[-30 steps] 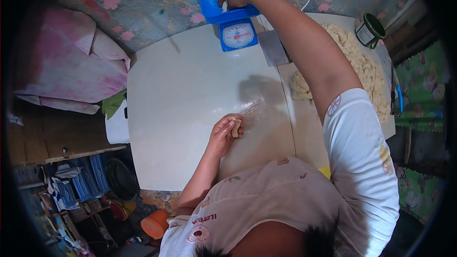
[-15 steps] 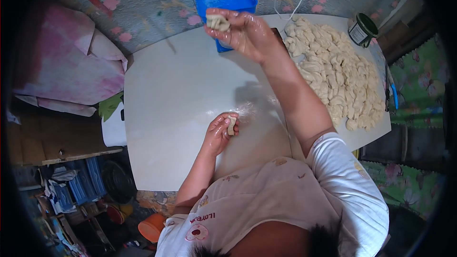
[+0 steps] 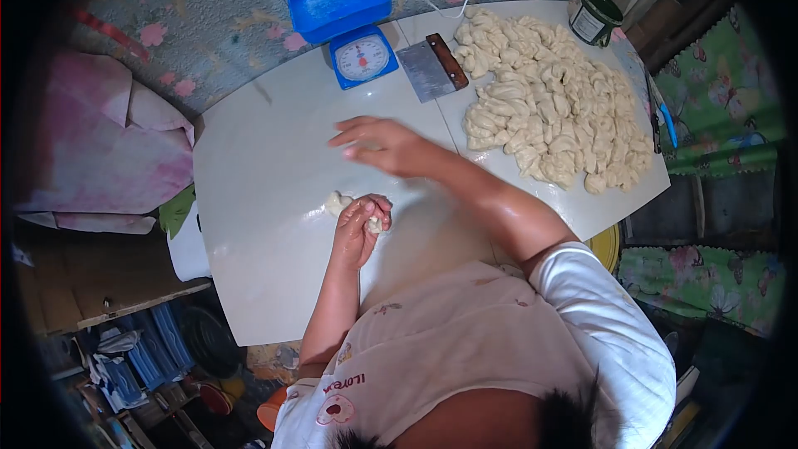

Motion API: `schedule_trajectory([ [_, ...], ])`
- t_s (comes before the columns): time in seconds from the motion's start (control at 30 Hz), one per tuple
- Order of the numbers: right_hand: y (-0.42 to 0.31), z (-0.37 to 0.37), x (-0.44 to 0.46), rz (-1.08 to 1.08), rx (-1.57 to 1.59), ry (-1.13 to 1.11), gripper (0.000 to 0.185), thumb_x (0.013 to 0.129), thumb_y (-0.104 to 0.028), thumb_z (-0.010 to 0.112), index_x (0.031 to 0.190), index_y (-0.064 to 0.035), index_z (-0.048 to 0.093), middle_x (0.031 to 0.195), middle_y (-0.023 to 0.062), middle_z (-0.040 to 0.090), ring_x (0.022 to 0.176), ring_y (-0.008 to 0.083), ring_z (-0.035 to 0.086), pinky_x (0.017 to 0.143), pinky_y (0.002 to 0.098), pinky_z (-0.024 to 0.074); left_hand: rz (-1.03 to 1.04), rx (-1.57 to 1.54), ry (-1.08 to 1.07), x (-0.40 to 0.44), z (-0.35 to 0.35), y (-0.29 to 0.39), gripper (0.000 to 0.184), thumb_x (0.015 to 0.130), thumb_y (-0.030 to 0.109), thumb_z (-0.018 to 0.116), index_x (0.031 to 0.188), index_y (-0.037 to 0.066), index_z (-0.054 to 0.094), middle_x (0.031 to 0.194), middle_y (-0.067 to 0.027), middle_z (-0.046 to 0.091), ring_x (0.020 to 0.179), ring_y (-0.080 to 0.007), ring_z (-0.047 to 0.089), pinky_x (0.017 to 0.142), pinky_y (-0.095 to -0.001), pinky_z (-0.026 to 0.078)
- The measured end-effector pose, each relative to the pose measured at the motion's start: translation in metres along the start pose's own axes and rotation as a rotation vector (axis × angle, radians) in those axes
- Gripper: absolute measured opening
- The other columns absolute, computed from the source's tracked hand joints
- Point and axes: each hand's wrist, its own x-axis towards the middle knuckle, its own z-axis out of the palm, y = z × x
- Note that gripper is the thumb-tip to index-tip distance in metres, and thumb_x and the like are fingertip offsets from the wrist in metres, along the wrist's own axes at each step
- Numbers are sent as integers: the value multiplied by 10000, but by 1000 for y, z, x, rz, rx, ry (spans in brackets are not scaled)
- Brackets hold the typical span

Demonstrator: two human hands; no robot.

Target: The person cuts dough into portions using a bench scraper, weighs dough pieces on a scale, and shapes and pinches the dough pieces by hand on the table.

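My left hand (image 3: 362, 224) is closed around a small piece of dough (image 3: 376, 224), low over the table near my body. Just behind that hand, another small lump of dough (image 3: 335, 203) lies on the white table (image 3: 274, 141). My right hand (image 3: 378, 146) is above the table, fingers apart and holding nothing. Farther back stands a kitchen scale (image 3: 362, 58) with a blue tray (image 3: 341, 2) on top. Beside it lies a metal scraper (image 3: 430, 68) with a brown handle. A big pile of dough pieces (image 3: 557, 100) covers the right part of the table.
At the back right is a dark green container (image 3: 595, 17). A blue-handled tool (image 3: 665, 119) lies by the right edge. A white cable (image 3: 432, 2) runs behind the table. Pink and white cloth (image 3: 108, 141) hangs at the left, above a wooden surface (image 3: 100, 291).
My right hand has come from the scale's tray toward my left hand and let go of its dough. A lump now rests on the table. The view has shifted.
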Motion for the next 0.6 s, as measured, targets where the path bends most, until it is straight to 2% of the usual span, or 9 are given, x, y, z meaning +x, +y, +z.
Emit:
schedule_trajectory([
  [0.03, -6, -25, -11, 69, -34, -12, 260, 860, -200, 594, 1091, -87, 636, 1112, 112, 609, 1106, 287, 520, 964, 341, 380, 0, -1, 1, -1, 1, 1, 181, 902, 151, 524, 873, -12, 596, 900, -123, 597, 714, -184, 561, 644, -297, 462],
  [0.1, 0, -74, -40, 86, -511, -167, 318, 764, -96, 614, 1080, -113, 645, 1053, 90, 602, 1053, 287, 513, 909, 349, 405, -24, 108, 72, -2, 7, 3, 175, 860, 77, 537, 991, -17, 604, 940, -130, 617, 713, -171, 556, 636, -286, 462],
  [0.17, 9, -98, -74, 285, -911, -341, 381, 681, -21, 600, 1043, -126, 659, 937, 80, 579, 973, 279, 502, 856, 360, 411, -37, 109, 84, -2, 11, 6, 215, 850, 62, 541, 1043, -18, 595, 954, -135, 622, 714, -167, 556, 634, -279, 462],
  [0.27, 35, -107, -110, 145, -965, -140, 402, 653, 11, 604, 1023, -133, 671, 896, 74, 553, 921, 273, 498, 851, 356, 401, -63, 107, 101, 0, 11, 7, 272, 840, 43, 543, 1102, -20, 581, 963, -142, 627, 715, -163, 555, 630, -268, 461],
  [0.33, 40, -116, -111, 162, -963, -175, 354, 678, 28, 583, 986, -123, 669, 941, 73, 552, 931, 271, 505, 835, 347, 407, -74, 100, 114, -1, 8, 5, 278, 840, 39, 542, 1109, -22, 578, 957, -145, 627, 714, -164, 555, 628, -263, 460],
  [0.43, 47, -127, -107, 90, -490, 243, 188, 798, 37, 515, 920, -54, 625, 937, 81, 576, 913, 238, 560, 832, 343, 440, -58, 60, 114, 0, 9, 4, 259, 845, 29, 531, 1094, -27, 575, 947, -143, 623, 712, -166, 551, 619, -260, 451],
  [0.47, 46, -131, -105, 75, -491, 238, 188, 798, 37, 515, 920, -54, 625, 937, 81, 576, 913, 238, 560, 832, 343, 440, -43, 62, 115, 1, 9, 4, 259, 845, 29, 531, 1094, -27, 575, 947, -143, 623, 712, -166, 551, 619, -260, 451],
  [0.53, 37, -139, -102, 310, 271, 757, 157, 859, 6, 503, 982, -21, 595, 980, 82, 598, 924, 174, 570, 826, 308, 450, -10, 88, 137, -1, 10, 2, 220, 848, 32, 532, 1054, -28, 581, 940, -143, 622, 721, -166, 555, 610, -274, 447],
  [0.6, 14, -133, -108, 215, 274, 783, 173, 888, -5, 476, 1039, -5, 561, 1036, 81, 600, 964, 141, 563, 841, 286, 455, -29, 104, 145, 0, 14, 2, 192, 847, 47, 551, 1026, -8, 590, 941, -129, 623, 730, -156, 553, 614, -287, 441],
])
